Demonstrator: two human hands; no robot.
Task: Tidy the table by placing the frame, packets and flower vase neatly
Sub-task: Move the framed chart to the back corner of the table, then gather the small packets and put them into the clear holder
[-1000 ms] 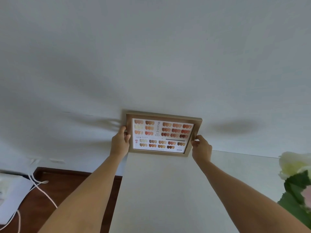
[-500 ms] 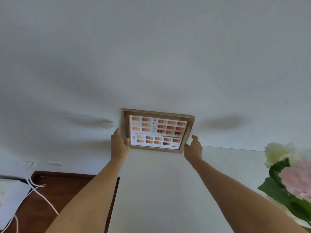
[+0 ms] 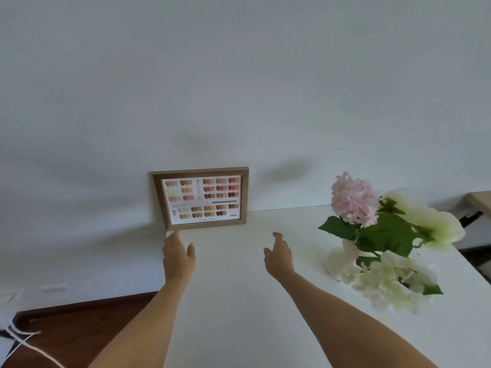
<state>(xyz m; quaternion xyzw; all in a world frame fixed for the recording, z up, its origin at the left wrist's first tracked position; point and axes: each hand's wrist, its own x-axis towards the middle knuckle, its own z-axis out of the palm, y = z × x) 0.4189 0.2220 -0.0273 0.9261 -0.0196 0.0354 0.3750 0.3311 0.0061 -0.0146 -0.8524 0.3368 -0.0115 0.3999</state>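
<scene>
A wooden frame [image 3: 202,199] with a chart of orange and brown swatches stands upright at the far left corner of the white table [image 3: 239,288], leaning against the wall. My left hand [image 3: 177,254] hovers open just below its lower left corner, apart from it. My right hand [image 3: 279,254] is open over the table, below and to the right of the frame. A white flower vase [image 3: 350,249] with pink and cream flowers and green leaves stands at the right of the table. No packets are in view.
The white wall [image 3: 239,88] rises right behind the table. Dark wooden floor [image 3: 79,328] lies to the left, with a white cable [image 3: 24,338] across it. A pale wooden piece of furniture [image 3: 479,201] shows at the far right edge.
Both hands have let go of the frame and drawn back toward me. The frame now stands alone against the wall. The view has tilted down and right, bringing the vase fully in.
</scene>
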